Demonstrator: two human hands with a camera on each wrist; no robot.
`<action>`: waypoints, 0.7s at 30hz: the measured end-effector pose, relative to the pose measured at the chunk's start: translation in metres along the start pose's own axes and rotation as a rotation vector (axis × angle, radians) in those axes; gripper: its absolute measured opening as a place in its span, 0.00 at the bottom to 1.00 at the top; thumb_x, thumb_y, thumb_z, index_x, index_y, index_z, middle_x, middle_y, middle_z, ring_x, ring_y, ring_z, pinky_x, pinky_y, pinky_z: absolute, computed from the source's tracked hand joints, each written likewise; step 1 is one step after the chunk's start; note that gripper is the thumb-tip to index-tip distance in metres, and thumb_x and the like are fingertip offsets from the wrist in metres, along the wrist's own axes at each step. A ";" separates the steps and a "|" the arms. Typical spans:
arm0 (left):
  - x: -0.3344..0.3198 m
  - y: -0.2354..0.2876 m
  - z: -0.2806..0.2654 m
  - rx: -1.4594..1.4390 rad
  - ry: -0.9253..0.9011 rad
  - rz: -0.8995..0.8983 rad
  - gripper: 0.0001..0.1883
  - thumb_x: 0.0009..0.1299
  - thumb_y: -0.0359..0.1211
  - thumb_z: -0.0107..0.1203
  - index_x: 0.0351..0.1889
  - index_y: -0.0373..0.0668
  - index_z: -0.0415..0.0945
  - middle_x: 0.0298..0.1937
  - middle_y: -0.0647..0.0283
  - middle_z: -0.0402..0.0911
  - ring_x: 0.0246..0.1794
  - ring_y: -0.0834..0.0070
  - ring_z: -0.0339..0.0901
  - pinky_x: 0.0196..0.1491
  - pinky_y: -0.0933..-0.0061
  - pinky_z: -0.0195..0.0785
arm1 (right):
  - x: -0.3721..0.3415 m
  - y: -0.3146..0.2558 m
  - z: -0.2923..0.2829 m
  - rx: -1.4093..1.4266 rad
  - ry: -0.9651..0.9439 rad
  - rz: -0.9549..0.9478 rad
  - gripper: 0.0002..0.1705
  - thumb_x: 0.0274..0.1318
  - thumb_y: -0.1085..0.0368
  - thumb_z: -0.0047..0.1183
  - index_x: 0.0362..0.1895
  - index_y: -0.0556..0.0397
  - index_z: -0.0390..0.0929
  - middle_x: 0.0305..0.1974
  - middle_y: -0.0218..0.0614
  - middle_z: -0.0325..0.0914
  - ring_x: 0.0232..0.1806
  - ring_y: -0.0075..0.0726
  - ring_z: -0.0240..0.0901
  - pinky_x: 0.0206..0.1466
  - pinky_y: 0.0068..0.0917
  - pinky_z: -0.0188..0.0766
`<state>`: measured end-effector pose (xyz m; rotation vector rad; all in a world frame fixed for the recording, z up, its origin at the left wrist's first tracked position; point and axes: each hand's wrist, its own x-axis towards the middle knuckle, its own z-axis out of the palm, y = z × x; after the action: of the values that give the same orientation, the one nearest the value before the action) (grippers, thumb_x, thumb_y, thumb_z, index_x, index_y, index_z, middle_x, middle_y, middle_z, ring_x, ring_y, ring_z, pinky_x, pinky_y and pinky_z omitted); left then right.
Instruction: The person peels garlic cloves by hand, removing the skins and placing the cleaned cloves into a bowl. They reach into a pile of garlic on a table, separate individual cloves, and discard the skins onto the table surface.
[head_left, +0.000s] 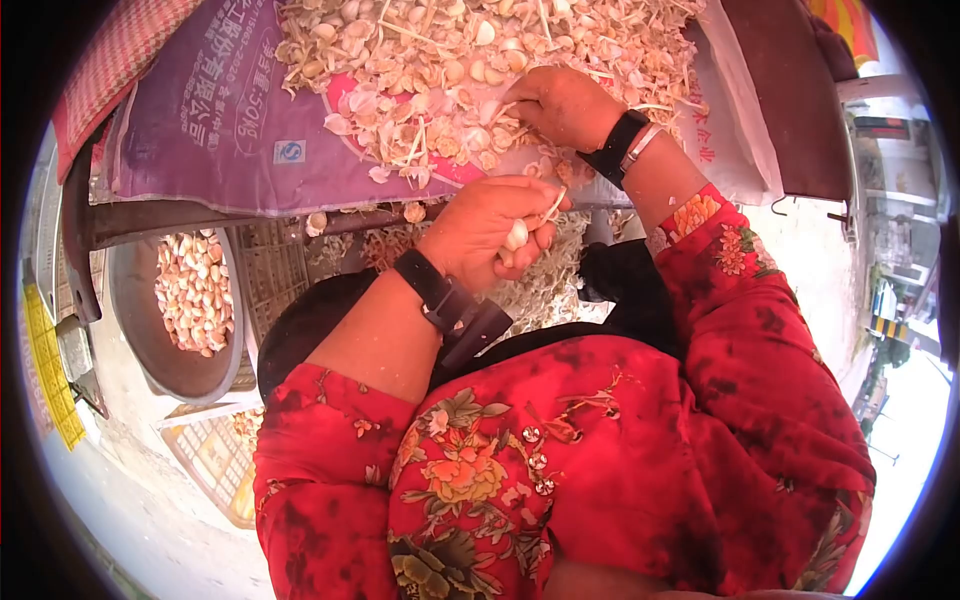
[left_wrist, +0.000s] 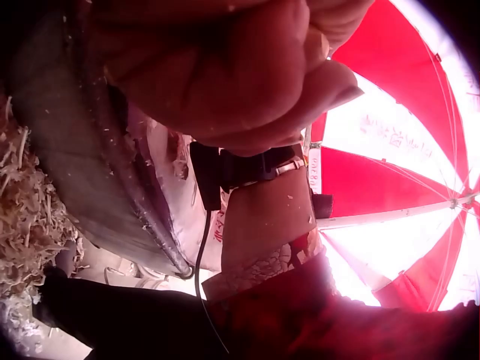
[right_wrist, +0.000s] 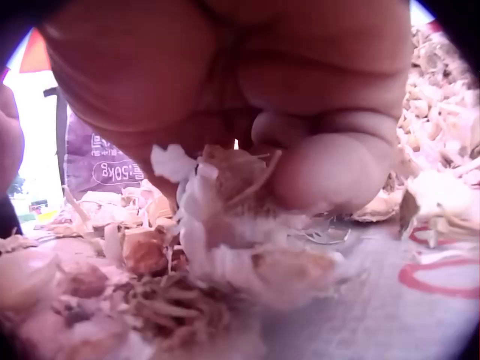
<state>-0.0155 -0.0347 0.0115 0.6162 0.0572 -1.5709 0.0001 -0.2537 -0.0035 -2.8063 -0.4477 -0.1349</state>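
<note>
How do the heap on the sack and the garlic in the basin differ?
The heap is strewn with loose skins and stalks; the basin garlic shows mainly cloves. The heap is paler, the basin garlic browner. The right hand touches the heap; no hand touches the basin garlic. Both contain cloves.

A: Umbrella [left_wrist: 386, 184] spread wide in the left-wrist view, red and white panels alternating!
B: And in the head view, a checked cloth [head_left: 120, 65], upper left!
A: Yellow strip [head_left: 56, 365] below it, far left!
B: Striped yellow-and-black bar [head_left: 890, 328], far right!
</note>
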 end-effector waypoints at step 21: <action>0.001 -0.005 -0.002 0.043 0.161 0.114 0.14 0.72 0.38 0.46 0.42 0.35 0.72 0.21 0.62 0.75 0.08 0.81 0.66 0.08 0.84 0.53 | 0.000 -0.027 -0.010 -0.078 -0.159 0.274 0.10 0.47 0.66 0.50 0.37 0.53 0.75 0.31 0.42 0.77 0.36 0.51 0.75 0.41 0.39 0.72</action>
<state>-0.0196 -0.0340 0.0077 0.7663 0.1080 -1.4137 -0.0094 -0.2321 0.0138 -2.9325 -0.0898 0.1334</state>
